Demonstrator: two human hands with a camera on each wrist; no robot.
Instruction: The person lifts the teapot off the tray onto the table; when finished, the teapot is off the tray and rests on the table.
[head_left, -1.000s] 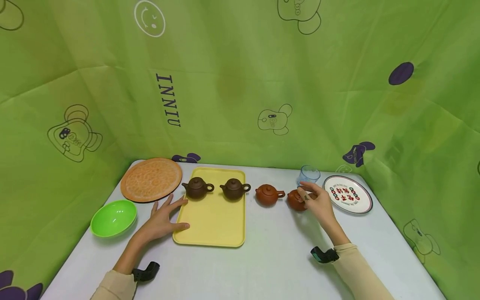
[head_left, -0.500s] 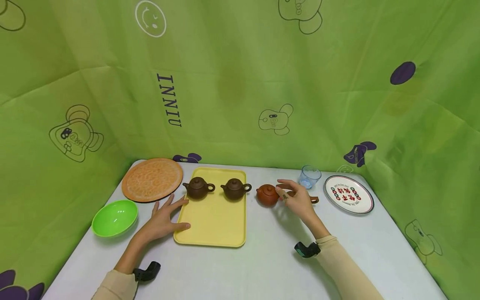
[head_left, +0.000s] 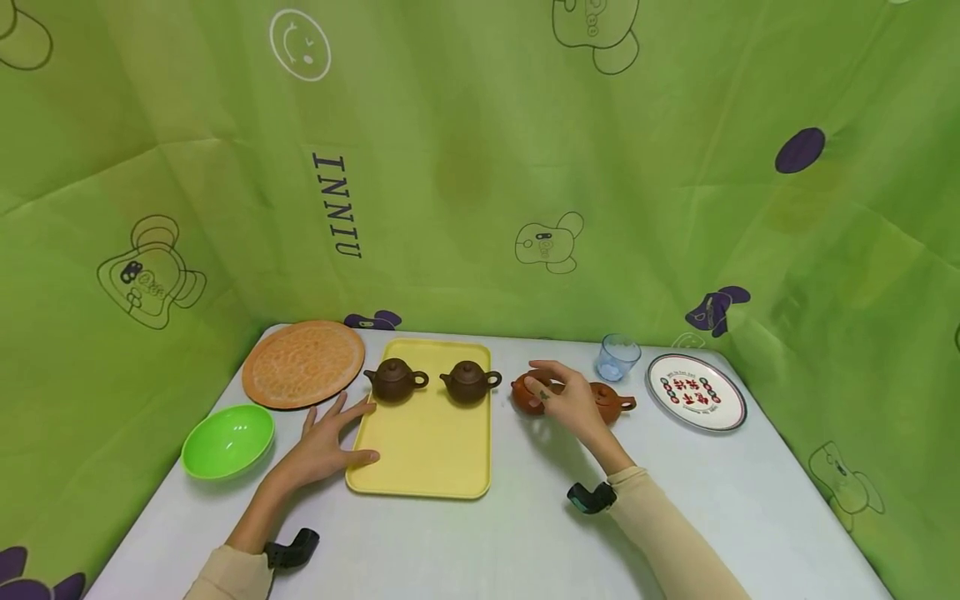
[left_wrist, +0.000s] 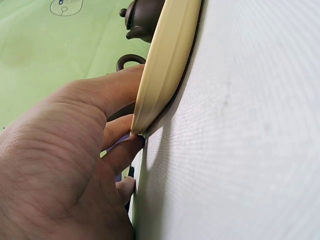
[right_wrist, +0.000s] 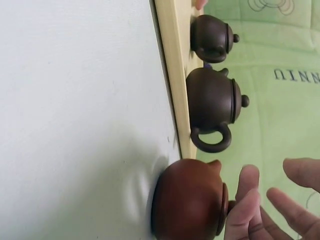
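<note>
My left hand rests at the left rim of a yellow tray, fingers spread along its edge; the left wrist view shows fingertips at the tray's side. Two dark brown teapots stand upright toward the tray's far end. My right hand is over the left of two reddish-brown teapots, partly hiding it. In the right wrist view its fingers are right by that teapot's lid knob, the others extended. The second reddish-brown teapot stands behind my right hand, its left part hidden.
An orange round mat and a bright green bowl are at the left. Toward the back right stand a clear blue cup and a white plate with red print. Green patterned cloth encloses the white table.
My right hand has moved left, from the right reddish-brown teapot to the left one, uncovering the right one's handle. My left hand, the tray and the teapots have stayed in place.
</note>
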